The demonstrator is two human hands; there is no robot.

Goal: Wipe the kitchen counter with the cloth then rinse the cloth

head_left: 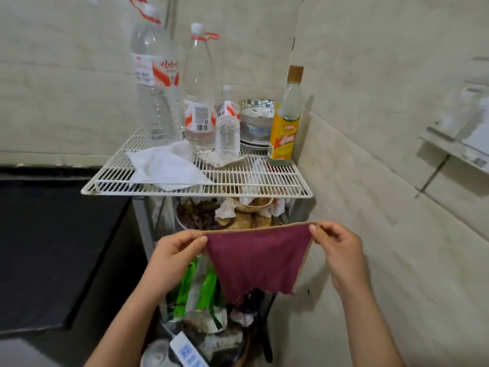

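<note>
Between both hands, left grip (176,251) and right grip (340,247) pinch the cloth's (258,260) top corners.

**Tally from my screen**

I count three water bottles (156,83) (199,88) (227,128), one yellow bottle (284,123), one rack (119,178), one white sheet (169,168) and one cloth (258,260). There are two hands: left hand (174,256), right hand (341,250). I can't count the stacked bowls (258,115).

Both hands (176,254) (337,247) pinch the maroon cloth (255,260) stretched before a wire rack (197,178).
</note>
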